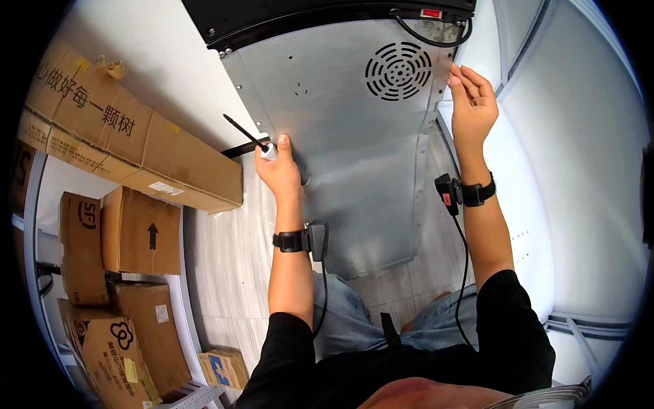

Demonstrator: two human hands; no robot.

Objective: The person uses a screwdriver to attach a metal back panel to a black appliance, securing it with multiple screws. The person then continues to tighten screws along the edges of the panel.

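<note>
My left hand (279, 170) is closed round the white handle of a screwdriver (242, 128). Its dark shaft points up and to the left, and the thumb lies by the left edge of a large grey metal panel (340, 157). Over at the panel's upper right edge, my right hand (473, 102) has thumb and forefinger pinched together, the other fingers curled. Whatever sits between those fingertips, if anything, is too small to make out. The panel has a round slotted vent (398, 71) and small screws along its sides.
Above the panel runs a black housing (306, 17) with a red switch (430, 13) and a looped black cable (436, 42). Cardboard boxes (143, 228) fill a shelf at left, under a long carton (129, 129). A white wall (572, 170) rises at right.
</note>
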